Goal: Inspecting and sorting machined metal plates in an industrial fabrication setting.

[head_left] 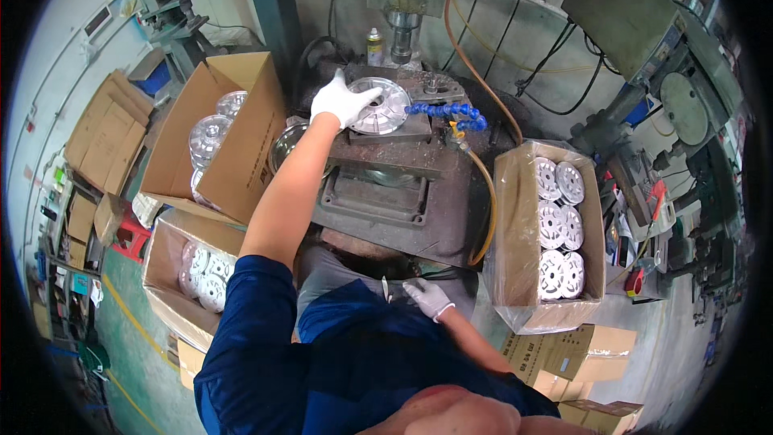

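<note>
A round silver metal disc [386,113] with ribs and a central hole lies on the machine's block [392,132]. My left hand [334,101], in a white glove, is at the disc's left side. Its thumb reaches over the disc's face while a finger points away from the rim, so the hand looks open; fingers underneath are hidden. My right hand [428,298], also gloved in white, rests low over my lap with its fingers stretched out. A thin pale strip [386,288] shows just left of it. A blue segmented coolant hose [447,110] ends at the disc's right edge.
The spindle [402,36] hangs behind the disc, near a spray can [374,47]. Cardboard boxes [258,141] [165,262] holding metal discs stand left, and another box [510,234] with stacked discs stands right. An orange hose [488,209] curves along the machine's right side.
</note>
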Demonstrator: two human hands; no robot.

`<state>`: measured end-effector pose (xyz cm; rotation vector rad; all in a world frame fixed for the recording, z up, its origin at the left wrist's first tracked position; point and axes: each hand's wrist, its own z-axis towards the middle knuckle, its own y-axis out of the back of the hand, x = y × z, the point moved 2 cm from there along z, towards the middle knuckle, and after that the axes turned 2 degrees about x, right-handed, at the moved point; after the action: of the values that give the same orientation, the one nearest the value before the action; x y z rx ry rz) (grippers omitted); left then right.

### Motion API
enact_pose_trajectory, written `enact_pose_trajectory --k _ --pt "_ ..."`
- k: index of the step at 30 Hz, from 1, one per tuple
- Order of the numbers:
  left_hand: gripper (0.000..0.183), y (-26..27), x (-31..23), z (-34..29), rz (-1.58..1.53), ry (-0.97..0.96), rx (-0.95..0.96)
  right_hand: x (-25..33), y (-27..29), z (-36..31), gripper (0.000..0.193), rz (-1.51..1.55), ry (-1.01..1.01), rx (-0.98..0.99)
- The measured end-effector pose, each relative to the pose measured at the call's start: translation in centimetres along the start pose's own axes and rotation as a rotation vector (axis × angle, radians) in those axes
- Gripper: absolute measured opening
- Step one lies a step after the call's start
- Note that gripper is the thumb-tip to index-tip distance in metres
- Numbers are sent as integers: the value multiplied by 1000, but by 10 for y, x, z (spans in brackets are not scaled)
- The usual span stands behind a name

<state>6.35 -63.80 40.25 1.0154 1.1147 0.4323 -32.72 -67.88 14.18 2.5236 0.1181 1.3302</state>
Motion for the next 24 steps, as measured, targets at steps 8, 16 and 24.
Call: enact_pose_trajectory --k 8,16,24 --pt "108 18 -7 -2 61 -69 14 13 0 -3 59 -371 20 0" --pt "115 -3 7 4 -31 122 -29 8 3 -9 57 -276 35 -35" --pt "113 1 9 14 -34 -23 -16 15 8 -5 56 -305 27 -33"
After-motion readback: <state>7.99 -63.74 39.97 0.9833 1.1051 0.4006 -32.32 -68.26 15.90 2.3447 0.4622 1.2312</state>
